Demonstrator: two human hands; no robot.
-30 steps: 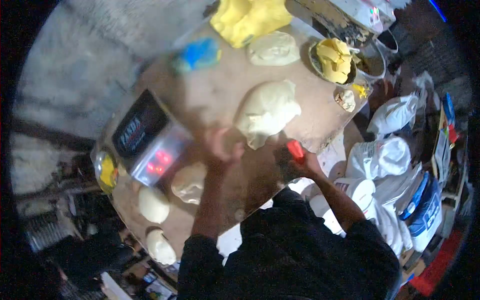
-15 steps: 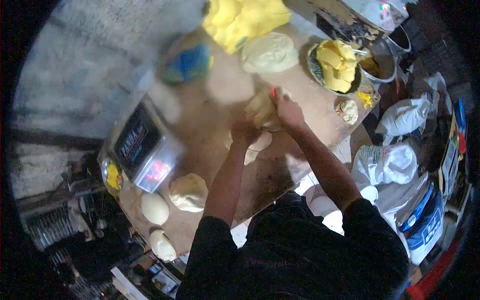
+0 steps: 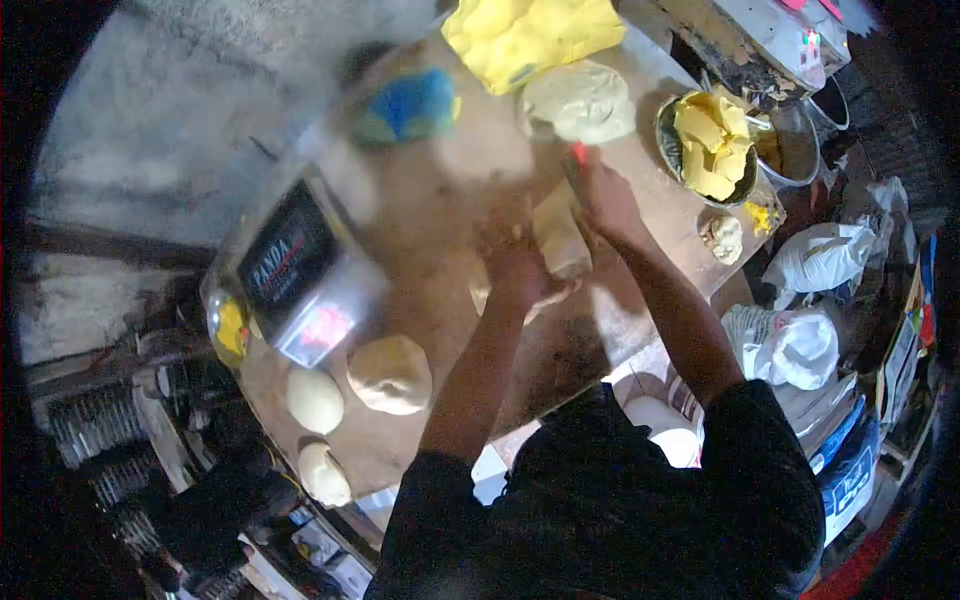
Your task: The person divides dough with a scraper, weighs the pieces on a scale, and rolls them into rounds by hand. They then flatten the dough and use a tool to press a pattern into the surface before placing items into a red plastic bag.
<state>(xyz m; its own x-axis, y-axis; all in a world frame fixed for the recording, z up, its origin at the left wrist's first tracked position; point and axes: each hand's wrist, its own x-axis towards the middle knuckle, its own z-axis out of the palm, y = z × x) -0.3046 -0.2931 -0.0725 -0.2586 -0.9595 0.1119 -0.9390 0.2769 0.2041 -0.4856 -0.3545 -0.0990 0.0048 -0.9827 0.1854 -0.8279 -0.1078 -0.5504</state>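
Observation:
My right hand [image 3: 607, 200] is closed around a red-handled tool [image 3: 579, 153]; its blade is mostly hidden, so I cannot make out its kind. Left of that hand lies a piece of pale dough [image 3: 562, 235] on the wooden table [image 3: 450, 340]. My left hand [image 3: 515, 250], slightly blurred, is spread at the dough's left side, thumb pointing right. More dough shows partly from beneath the left hand. Beyond the hands sits a large soft dough mound [image 3: 580, 102], with a yellow slab [image 3: 535, 38] behind it.
A bowl of yellow fat [image 3: 712, 150] and a small dough lump [image 3: 722, 238] lie at right. On the left stand a box marked PANDA [image 3: 288, 250] and several dough balls [image 3: 390, 375]. A blue-and-yellow packet [image 3: 405, 108] lies at the back. White sacks [image 3: 825, 255] stand beyond the table's right edge.
The view has shifted, so the table's things appear farther right. My hands have drawn apart; the left hand has spread, and the dough piece now shows between them.

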